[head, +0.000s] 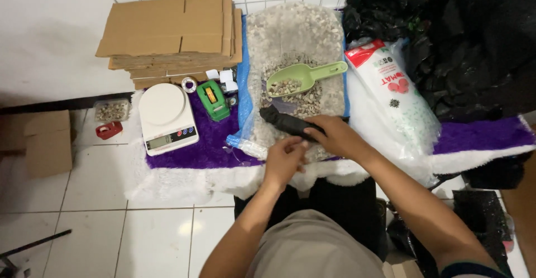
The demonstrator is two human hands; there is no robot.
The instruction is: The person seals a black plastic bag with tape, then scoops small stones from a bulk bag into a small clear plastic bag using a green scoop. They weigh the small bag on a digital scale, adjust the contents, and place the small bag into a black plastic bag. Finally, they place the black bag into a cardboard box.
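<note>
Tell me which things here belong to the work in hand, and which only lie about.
In the work:
left hand
right hand
black bag, held by both hands
open sack of gravel
green scoop, lying in the gravel

Lying about:
white scale
green tape dispenser
flat cardboard stack
white sack
red tape holder

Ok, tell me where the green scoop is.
The green scoop lies in the open bag of pebbles, centre of the head view, just beyond the right hand.
</note>
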